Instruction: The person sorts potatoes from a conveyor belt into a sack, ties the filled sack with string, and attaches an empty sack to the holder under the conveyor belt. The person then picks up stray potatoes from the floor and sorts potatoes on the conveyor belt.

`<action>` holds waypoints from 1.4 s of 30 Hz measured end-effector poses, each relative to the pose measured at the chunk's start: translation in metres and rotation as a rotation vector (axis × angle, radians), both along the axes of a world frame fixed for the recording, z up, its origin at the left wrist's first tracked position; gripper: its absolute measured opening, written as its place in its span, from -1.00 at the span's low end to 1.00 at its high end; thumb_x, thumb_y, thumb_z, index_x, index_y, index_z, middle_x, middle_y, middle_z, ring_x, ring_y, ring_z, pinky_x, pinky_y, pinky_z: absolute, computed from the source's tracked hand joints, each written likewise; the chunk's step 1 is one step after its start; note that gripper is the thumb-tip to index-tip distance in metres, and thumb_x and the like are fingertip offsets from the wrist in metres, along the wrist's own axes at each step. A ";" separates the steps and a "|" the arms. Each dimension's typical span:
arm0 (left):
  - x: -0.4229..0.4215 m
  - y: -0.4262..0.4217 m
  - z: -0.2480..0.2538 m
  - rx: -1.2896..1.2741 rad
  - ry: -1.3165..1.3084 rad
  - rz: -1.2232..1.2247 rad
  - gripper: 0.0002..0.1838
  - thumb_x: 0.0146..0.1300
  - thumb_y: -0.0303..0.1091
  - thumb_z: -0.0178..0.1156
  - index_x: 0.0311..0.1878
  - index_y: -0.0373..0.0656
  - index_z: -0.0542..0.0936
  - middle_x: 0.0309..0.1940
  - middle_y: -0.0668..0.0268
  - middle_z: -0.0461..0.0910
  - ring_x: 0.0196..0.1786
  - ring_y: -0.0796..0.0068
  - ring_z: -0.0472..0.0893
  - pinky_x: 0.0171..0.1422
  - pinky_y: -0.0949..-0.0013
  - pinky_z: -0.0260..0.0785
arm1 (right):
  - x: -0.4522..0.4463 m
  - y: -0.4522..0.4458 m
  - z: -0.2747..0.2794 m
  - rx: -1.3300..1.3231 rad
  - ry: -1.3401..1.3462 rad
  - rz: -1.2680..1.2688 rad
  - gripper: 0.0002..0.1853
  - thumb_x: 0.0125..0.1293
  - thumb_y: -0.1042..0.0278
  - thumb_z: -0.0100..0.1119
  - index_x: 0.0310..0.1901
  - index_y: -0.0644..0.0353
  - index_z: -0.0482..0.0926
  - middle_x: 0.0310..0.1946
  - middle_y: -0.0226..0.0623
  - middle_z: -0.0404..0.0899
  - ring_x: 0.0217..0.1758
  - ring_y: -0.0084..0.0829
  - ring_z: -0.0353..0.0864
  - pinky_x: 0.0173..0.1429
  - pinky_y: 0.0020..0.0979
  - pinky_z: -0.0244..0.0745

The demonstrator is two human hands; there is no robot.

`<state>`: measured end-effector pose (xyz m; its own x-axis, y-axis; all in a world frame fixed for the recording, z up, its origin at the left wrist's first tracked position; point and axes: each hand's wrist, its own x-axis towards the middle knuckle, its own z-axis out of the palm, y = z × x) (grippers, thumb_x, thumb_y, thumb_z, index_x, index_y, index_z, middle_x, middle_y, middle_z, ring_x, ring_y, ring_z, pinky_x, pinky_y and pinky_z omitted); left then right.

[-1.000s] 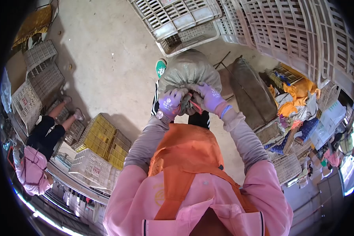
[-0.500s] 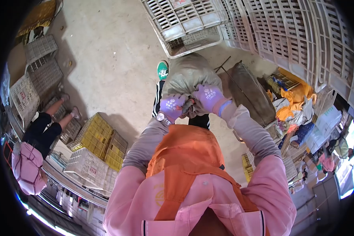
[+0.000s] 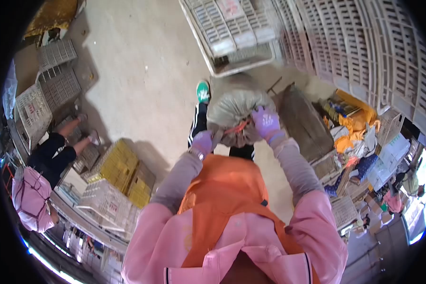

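A full grey-green sack [image 3: 236,106] stands on the floor in front of me, its neck gathered with a red tie [image 3: 237,127]. My left hand [image 3: 203,142], in a purple glove, is closed on the loose cloth at the left of the neck. On the right side of the neck, my right hand [image 3: 266,122], gloved in purple too, has its fingers curled against the cloth; the fingertips are partly hidden. The sack's mouth bunches out between both hands, towards my orange apron [image 3: 227,182].
White plastic crates [image 3: 241,35] are stacked ahead and to the right. A long dark sack [image 3: 305,125] lies right of mine, near orange cloth [image 3: 350,135]. At left are yellow crates [image 3: 113,163] and another person in a pink top [image 3: 32,199].
My hands have moved apart from the sack's neck, the left one down and outward. The red tie now shows between them. The view has shifted slightly.
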<state>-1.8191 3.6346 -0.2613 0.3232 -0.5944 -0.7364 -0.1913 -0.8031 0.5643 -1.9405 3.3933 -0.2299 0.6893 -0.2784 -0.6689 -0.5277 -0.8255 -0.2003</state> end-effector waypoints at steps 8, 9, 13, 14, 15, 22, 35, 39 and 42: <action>0.028 -0.012 0.066 -0.340 0.017 -0.236 -0.74 0.20 -0.15 0.19 -0.51 -0.08 0.62 -0.62 0.14 0.55 -0.56 0.22 0.56 -0.47 0.23 0.35 | 0.019 0.010 0.028 -0.146 0.037 -0.087 -0.74 0.05 0.11 0.17 -0.22 -0.04 0.58 -0.16 -0.25 0.51 -0.07 -0.18 0.55 -0.10 -0.14 0.49; 0.032 -0.011 0.072 -0.432 -0.078 -0.314 -0.75 0.19 -0.14 0.18 -0.51 -0.06 0.62 -0.59 0.15 0.57 -0.54 0.19 0.57 -0.46 0.22 0.37 | 0.018 0.014 0.029 -0.158 0.028 -0.111 -0.75 0.05 0.11 0.17 -0.23 -0.05 0.58 -0.16 -0.25 0.52 -0.09 -0.19 0.57 -0.13 -0.14 0.50; 0.022 0.003 0.077 -0.421 -0.121 -0.540 -0.84 0.10 -0.10 0.18 -0.46 0.10 0.64 -0.50 0.25 0.61 -0.46 0.17 0.60 -0.40 0.17 0.43 | 0.014 0.023 0.023 -0.132 0.039 -0.047 -0.74 0.11 0.10 0.14 -0.18 -0.05 0.60 -0.15 -0.19 0.55 -0.13 -0.18 0.62 -0.14 -0.09 0.52; 0.020 0.003 0.083 -0.482 -0.153 -0.611 -0.84 0.12 -0.11 0.17 -0.45 0.10 0.63 -0.50 0.26 0.61 -0.46 0.19 0.60 -0.41 0.16 0.43 | 0.007 0.025 0.016 -0.144 0.023 -0.002 -0.75 0.13 0.12 0.12 -0.18 -0.04 0.60 -0.15 -0.18 0.55 -0.13 -0.18 0.62 -0.14 -0.09 0.53; 0.014 0.007 0.082 -0.427 -0.082 -0.601 -0.68 0.21 0.01 0.03 -0.48 0.08 0.63 -0.53 0.21 0.61 -0.44 0.12 0.61 -0.35 0.05 0.42 | 0.006 0.025 0.009 -0.149 0.017 0.040 -0.75 0.15 0.13 0.10 -0.17 -0.03 0.60 -0.15 -0.17 0.55 -0.12 -0.17 0.61 -0.13 -0.10 0.53; -0.006 0.027 0.066 -0.356 -0.072 -0.774 -0.72 0.20 -0.07 0.01 -0.35 0.01 0.63 -0.38 0.20 0.63 -0.26 0.10 0.61 -0.20 0.05 0.40 | 0.006 0.043 0.022 -0.221 0.023 0.029 -0.76 0.20 0.19 0.05 -0.13 -0.01 0.59 -0.15 -0.16 0.54 -0.07 -0.15 0.60 -0.10 -0.14 0.54; 0.246 0.235 0.124 -0.194 0.207 0.842 -0.59 0.31 -0.07 0.09 0.06 -0.17 0.52 -0.28 0.30 0.61 -0.34 0.55 0.56 -0.29 0.45 0.46 | -0.123 0.125 0.105 -0.219 -0.349 -0.883 -0.55 0.16 0.13 0.08 -0.01 0.29 0.47 -0.10 0.16 0.52 -0.01 0.12 0.49 0.09 -0.08 0.42; 0.331 0.382 0.077 0.204 -0.100 0.595 -0.69 0.29 -0.15 0.06 -0.22 -0.25 0.55 -0.47 0.19 0.59 -0.53 0.42 0.55 -0.56 0.32 0.39 | -0.224 0.163 -0.014 -0.268 -0.304 -0.855 -0.55 0.16 -0.02 0.11 -0.23 0.29 0.55 -0.31 0.09 0.59 -0.19 0.06 0.58 -0.14 -0.05 0.47; 0.382 0.414 0.099 0.577 -0.014 0.752 -0.59 0.31 -0.09 -0.02 -0.02 -0.27 0.48 -0.39 0.13 0.63 -0.45 0.29 0.60 -0.43 0.23 0.48 | -0.143 0.179 0.026 -0.132 0.101 -1.184 -0.49 0.22 -0.06 0.01 -0.13 0.31 0.53 -0.20 0.05 0.58 -0.06 0.02 0.54 0.02 -0.09 0.41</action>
<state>-1.4371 4.0481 -0.1622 0.4845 0.2280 -0.8446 0.4857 -0.8731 0.0429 -2.0833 3.5722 -0.2043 -0.0955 -0.7758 -0.6237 -0.9828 0.1731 -0.0647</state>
